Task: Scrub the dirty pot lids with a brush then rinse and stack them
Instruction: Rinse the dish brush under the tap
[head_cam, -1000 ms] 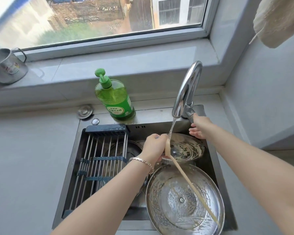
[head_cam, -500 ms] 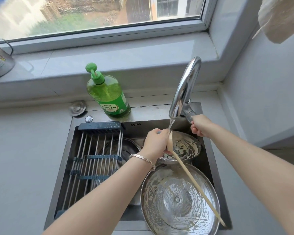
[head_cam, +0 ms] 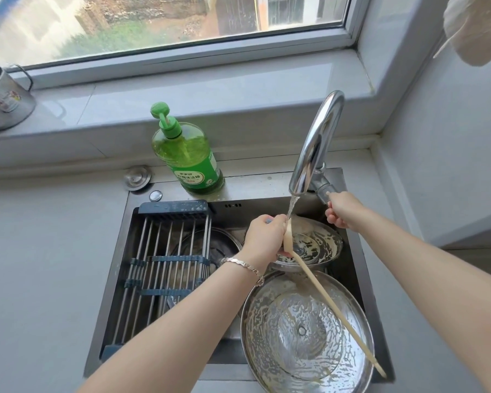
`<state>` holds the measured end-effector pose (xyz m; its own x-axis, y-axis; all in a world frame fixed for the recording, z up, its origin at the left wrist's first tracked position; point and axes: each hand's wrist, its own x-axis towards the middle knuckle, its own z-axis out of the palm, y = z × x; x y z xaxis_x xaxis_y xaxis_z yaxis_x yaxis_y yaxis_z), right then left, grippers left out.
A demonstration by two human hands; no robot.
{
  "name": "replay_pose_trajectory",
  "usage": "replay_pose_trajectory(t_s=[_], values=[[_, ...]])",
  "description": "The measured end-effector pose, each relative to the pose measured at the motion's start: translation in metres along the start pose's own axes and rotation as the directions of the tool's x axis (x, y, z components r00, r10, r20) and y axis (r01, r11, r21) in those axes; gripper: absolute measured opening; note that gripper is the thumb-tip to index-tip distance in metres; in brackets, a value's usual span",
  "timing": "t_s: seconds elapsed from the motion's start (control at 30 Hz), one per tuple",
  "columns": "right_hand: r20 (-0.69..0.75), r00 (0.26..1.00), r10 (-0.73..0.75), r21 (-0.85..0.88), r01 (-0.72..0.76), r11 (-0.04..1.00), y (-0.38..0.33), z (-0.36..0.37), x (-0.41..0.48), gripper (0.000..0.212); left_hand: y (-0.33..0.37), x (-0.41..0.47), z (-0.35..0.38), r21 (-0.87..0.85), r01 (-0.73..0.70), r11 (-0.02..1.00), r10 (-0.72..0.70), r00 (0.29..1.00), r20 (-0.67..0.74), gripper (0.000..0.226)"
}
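Pot lids (head_cam: 304, 333) sit soapy in the sink (head_cam: 255, 184); with your left hand (head_cam: 264, 236) gripping the brush (head_cam: 323, 290) under the stream (head_cam: 291, 207) and your right hand (head_cam: 342, 209) clasping the tap lever (head_cam: 322, 190), rinsing them looks next.

The right hand (head_cam: 343, 210) has curled its fingers (head_cam: 334, 220) round the grey tap lever (head_cam: 322, 191), and the water stream (head_cam: 292, 205) under the curved chrome tap (head_cam: 315, 143) runs thicker.

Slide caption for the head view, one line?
Left hand holds the brush under the running faucet, right hand grips its lever; soapy lids wait below.
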<state>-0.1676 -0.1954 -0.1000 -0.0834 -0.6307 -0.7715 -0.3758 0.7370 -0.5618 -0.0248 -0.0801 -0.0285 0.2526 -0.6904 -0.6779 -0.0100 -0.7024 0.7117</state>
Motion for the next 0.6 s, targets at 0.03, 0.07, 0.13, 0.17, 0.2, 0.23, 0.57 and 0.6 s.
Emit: replay_pose_trajectory(t_s=[0.03, 0.07, 0.13, 0.17, 0.2, 0.23, 0.57, 0.6], values=[[-0.002, 1.0, 0.007, 0.005, -0.007, 1.0, 0.0, 0.0, -0.002, 0.031, 0.0, 0.0, 0.0, 0.001, 0.004, 1.0, -0.004, 1.0, -0.002, 0.017], [0.002, 1.0, 0.019, 0.022, -0.019, 1.0, -0.001, -0.001, -0.005, 0.03, 0.0, 0.0, 0.0, 0.006, 0.007, 1.0, -0.007, 1.0, -0.006, 0.018], [0.051, 0.998, 0.047, 0.063, -0.05, 0.997, -0.006, -0.001, -0.023, 0.033, -0.001, 0.001, 0.001, 0.014, 0.012, 1.0, -0.011, 1.0, -0.021, 0.021], [0.094, 0.994, 0.049, 0.042, -0.053, 0.998, -0.007, 0.001, -0.037, 0.04, -0.002, 0.001, 0.002, 0.009, 0.018, 1.0, -0.017, 0.999, -0.032, 0.022], [0.149, 0.988, 0.043, -0.011, -0.042, 0.999, -0.008, 0.003, -0.053, 0.051, -0.003, 0.002, 0.003, 0.001, 0.021, 1.0, -0.021, 0.999, -0.045, 0.023], [0.217, 0.976, 0.026, -0.069, -0.011, 0.998, -0.006, 0.007, -0.072, 0.06, -0.004, 0.003, 0.004, -0.002, 0.019, 1.0, -0.019, 0.998, -0.058, 0.026], [0.208, 0.904, -0.375, 0.073, 0.368, 0.927, 0.048, 0.052, -0.142, 0.04, -0.031, -0.028, 0.025, -0.147, -0.28, 0.949, 0.261, 0.956, -0.135, 0.03], [0.181, 0.906, -0.384, 0.036, 0.384, 0.923, 0.049, 0.055, -0.144, 0.042, -0.035, -0.028, 0.025, -0.138, -0.286, 0.948, 0.269, 0.954, -0.13, 0.032]])
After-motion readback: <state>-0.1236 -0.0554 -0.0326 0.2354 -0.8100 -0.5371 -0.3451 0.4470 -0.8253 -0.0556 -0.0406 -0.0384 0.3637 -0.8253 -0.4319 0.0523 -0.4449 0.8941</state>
